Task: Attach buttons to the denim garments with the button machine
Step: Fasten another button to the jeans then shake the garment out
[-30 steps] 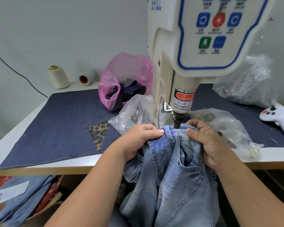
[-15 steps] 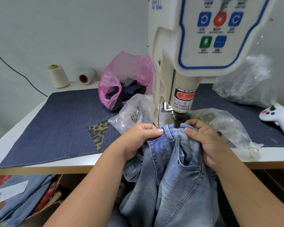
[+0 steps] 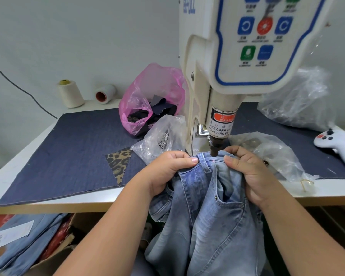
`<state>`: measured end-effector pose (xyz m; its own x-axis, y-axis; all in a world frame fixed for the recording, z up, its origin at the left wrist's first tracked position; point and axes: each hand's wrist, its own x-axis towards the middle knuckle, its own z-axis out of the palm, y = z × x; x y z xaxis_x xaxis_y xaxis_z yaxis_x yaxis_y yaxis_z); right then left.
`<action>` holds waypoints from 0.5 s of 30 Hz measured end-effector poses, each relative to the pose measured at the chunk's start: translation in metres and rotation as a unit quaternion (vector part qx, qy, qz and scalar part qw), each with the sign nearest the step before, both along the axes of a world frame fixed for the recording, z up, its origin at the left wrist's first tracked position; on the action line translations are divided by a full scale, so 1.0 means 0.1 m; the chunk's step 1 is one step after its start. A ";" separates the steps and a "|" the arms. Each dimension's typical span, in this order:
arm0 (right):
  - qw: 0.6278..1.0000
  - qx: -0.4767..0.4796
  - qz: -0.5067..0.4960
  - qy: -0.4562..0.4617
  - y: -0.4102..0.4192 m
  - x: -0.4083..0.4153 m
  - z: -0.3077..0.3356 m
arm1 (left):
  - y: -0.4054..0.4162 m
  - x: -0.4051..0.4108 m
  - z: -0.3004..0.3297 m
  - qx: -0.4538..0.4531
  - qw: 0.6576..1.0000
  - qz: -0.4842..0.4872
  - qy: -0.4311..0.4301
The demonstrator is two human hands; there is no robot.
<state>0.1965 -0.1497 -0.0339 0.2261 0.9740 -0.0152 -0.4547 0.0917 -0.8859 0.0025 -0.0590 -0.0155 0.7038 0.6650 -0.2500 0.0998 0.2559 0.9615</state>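
Light blue denim jeans (image 3: pixel 207 212) hang off the table's front edge, their waistband lying under the black punch tip (image 3: pixel 215 149) of the cream button machine (image 3: pixel 211 80). My left hand (image 3: pixel 167 172) grips the waistband left of the punch, thumb on top. On the other side my right hand (image 3: pixel 249 174) grips the bunched denim, fingers curled behind the waistband next to the punch. A small red light dot shows on the waistband below the punch. No button is visible on the waistband.
A clear bag of metal buttons (image 3: pixel 163 138) lies left of the machine; another clear bag (image 3: pixel 271 154) lies right. A pink bag of dark scraps (image 3: pixel 147 104), two thread cones (image 3: pixel 70 93), a white controller (image 3: pixel 337 144) and a dark denim mat (image 3: pixel 72 152) are on the table. More jeans (image 3: pixel 22 250) lie below left.
Both hands have drawn slightly closer to the punch along the waistband, my right thumb shifting left. The jeans stay under the punch.
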 end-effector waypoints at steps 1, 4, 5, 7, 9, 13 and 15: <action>1.000 -0.001 0.000 -0.002 0.00 0.00 0.00 | 0.00 0.00 0.00 0.000 1.000 -0.001 -0.001; 1.000 -0.002 0.000 -0.003 0.00 -0.01 0.01 | 0.01 0.00 0.00 0.001 1.000 -0.003 -0.001; 1.000 -0.002 0.000 -0.003 0.00 -0.01 0.01 | 0.01 0.00 -0.01 0.002 1.000 -0.004 -0.002; 1.000 -0.002 0.001 -0.002 0.00 0.00 0.01 | 0.01 0.00 -0.01 0.003 1.000 -0.005 -0.003; 1.000 -0.004 0.001 -0.002 0.00 0.00 0.01 | 0.02 0.00 -0.01 0.002 1.000 -0.007 -0.005; 1.000 -0.003 0.001 -0.001 0.00 0.00 0.01 | 0.04 0.00 -0.03 0.001 1.000 -0.010 -0.010; 1.000 -0.003 0.000 0.001 0.00 -0.01 0.01 | 0.04 0.00 -0.04 0.001 1.000 -0.012 -0.013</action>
